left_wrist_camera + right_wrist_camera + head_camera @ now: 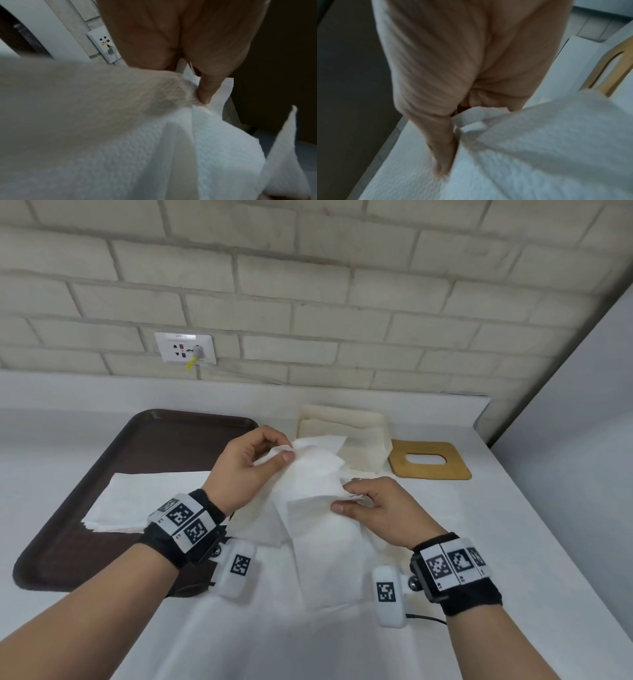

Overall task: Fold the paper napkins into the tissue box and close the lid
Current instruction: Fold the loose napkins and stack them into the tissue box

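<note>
Writing: wall socket [185, 348] has a label strip up top, too blurred to read; wrist bands carry square coded markers w/ tiny letters, illegible; no brand on anything. Hard to see: both wrist views mostly palm and blurred white paper; tissue box [356, 433] partly hidden behind the lifted napkin [315, 474], its inside not clear. Left hand [251, 463] pinches the napkin's upper-left edge, thumb against curled fingers; right hand [380, 508] pinches the lower-right edge, thumb on top, fingers curled under; the sheet hangs crumpled between both, raised above the white counter [513, 542], just in front of the box. More loose sheets lie flat under the hands; a stack of napkins [137, 501] sits on the brown tray [102, 474] at left. Wooden lid [430, 458] w/ oval slot lies flat just right of the box, off it.
</note>
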{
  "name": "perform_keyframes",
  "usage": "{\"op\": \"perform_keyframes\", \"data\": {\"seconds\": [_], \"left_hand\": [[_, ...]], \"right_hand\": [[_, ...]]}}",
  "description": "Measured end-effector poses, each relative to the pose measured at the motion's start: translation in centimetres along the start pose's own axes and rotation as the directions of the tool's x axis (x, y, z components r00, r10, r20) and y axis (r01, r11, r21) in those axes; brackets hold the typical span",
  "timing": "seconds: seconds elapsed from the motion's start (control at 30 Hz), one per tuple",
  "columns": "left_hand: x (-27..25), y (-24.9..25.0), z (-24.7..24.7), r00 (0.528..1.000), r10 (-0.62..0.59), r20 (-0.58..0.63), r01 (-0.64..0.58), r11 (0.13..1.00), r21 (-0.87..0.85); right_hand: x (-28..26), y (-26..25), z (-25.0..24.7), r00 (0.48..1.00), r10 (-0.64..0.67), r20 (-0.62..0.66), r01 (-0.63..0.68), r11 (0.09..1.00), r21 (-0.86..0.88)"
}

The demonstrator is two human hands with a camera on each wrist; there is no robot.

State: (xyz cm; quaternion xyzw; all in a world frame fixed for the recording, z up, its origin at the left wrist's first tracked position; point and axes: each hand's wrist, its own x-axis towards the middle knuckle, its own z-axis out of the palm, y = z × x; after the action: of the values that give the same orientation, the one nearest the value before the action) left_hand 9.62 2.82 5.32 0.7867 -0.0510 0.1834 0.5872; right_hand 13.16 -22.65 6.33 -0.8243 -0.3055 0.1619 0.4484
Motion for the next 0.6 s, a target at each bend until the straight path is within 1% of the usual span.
{"op": "perform_keyframes", "data": {"seconds": [0.13,0.2,0.23,0.27,0.3,0.33,0.37,0.4,0.43,0.47,0.53,0.6], "left_hand": [[0.3,-0.2,-0.5,0.995,0.014,-0.096,-0.02,0.998,-0.057],[0.5,-0.3,-1.1,0.991,0.027,-0.13,-0.034,0.998,-0.055],[0.6,-0.5,-1.4,0.99,0.043,-0.135,-0.048,0.998,-0.034],[0.5,-0.6,-1.6,0.989,0.072,-0.13,-0.072,0.997,0.001],[0.4,-0.7,-1.8,0.986,0.119,-0.113,-0.114,0.992,0.056],[0.2,-0.6,-2.0,0.979,0.189,-0.081,-0.178,0.976,0.129],[0.0,-0.5,-1.9,0.961,0.275,-0.028,-0.264,0.942,0.209],[-0.3,-0.2,-1.8,0.931,0.361,0.047,-0.36,0.892,0.273],[-0.5,0.2,-1.6,0.895,0.427,0.13,-0.446,0.838,0.314],[-0.6,0.6,-1.3,0.856,0.473,0.208,-0.516,0.79,0.331],[-0.9,1.3,-0.6,0.798,0.516,0.313,-0.6,0.729,0.328],[-1.2,1.8,0.1,0.744,0.555,0.372,-0.663,0.681,0.31]], "right_hand": [[-2.1,0.3,-0.7,0.996,0.048,-0.082,-0.049,0.999,-0.016],[-3.6,0.8,-1.5,0.98,0.047,-0.194,-0.033,0.996,0.077],[-4.4,0.9,-1.9,0.96,0.034,-0.276,0.013,0.986,0.168],[-5.2,0.9,-2.2,0.928,0.024,-0.372,0.082,0.961,0.266],[-5.7,0.8,-2.6,0.888,0.015,-0.46,0.172,0.917,0.361],[-6.1,0.5,-2.9,0.857,0.002,-0.515,0.271,0.849,0.454],[-6.2,0.2,-3.0,0.848,-0.022,-0.529,0.351,0.772,0.53],[-6.2,-0.1,-2.9,0.856,-0.05,-0.515,0.399,0.698,0.595],[-5.9,-0.4,-2.6,0.87,-0.072,-0.487,0.412,0.647,0.642],[-5.5,-0.8,-2.3,0.887,-0.064,-0.458,0.399,0.607,0.687],[-4.4,-1.1,-1.4,0.909,-0.009,-0.417,0.347,0.573,0.743],[-3.4,-1.2,-0.3,0.918,0.063,-0.392,0.292,0.562,0.774]]}}
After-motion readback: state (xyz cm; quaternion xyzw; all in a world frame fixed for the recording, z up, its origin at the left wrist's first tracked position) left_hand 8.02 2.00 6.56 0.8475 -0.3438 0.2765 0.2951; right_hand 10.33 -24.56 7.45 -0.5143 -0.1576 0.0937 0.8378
